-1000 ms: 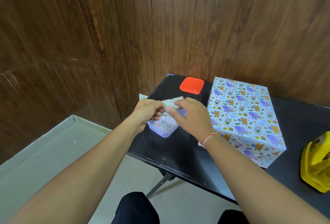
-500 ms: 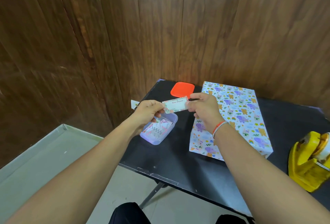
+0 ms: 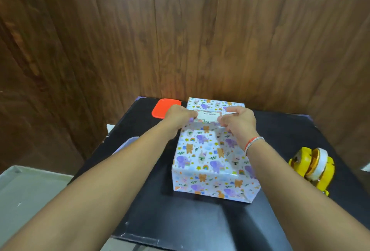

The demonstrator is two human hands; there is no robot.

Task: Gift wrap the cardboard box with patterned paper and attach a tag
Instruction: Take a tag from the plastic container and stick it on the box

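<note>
The box (image 3: 212,156), wrapped in white paper with purple elephants and orange bears, lies on the black table (image 3: 180,216). A small white tag (image 3: 209,116) printed "Best Wishes" is held over the far part of the box top. My left hand (image 3: 178,117) pinches the tag's left end. My right hand (image 3: 238,122) pinches its right end. Whether the tag touches the paper is not clear.
A red lid (image 3: 162,108) lies at the far left of the table. A clear plastic tub (image 3: 130,142) shows partly behind my left forearm. A yellow tape dispenser (image 3: 314,168) stands at the right. A wooden wall rises behind the table.
Both hands lifted the tag out of the tub and carried it right, over the far end of the wrapped box. The view turned right, centring on the box.
</note>
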